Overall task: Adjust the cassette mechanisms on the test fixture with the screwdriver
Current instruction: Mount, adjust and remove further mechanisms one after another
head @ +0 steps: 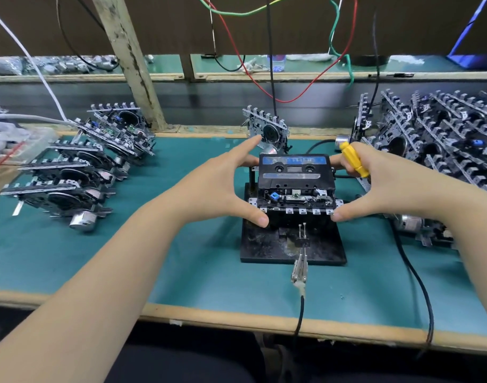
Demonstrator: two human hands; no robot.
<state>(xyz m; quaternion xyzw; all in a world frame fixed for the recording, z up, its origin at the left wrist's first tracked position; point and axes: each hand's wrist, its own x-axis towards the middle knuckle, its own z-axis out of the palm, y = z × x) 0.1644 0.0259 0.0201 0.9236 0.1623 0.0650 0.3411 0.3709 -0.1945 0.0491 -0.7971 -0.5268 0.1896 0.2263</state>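
Since the cassette mechanism sits on the test fixture mid-worktop, both hands pinch its edges: left hand otherwise empty, right hand also clutching the yellow screwdriver. Looks light, stiff, fiddly; I'd grab the metal frame.

A worktop covered with a green mat and edged in pale wood is seen across the foreground. A slanted wooden post is set behind it at the left, and a wooden rail is laid across the back, in front of a second green surface. A dark brown wall is seen above, over which red, green, black and white wires are hung.
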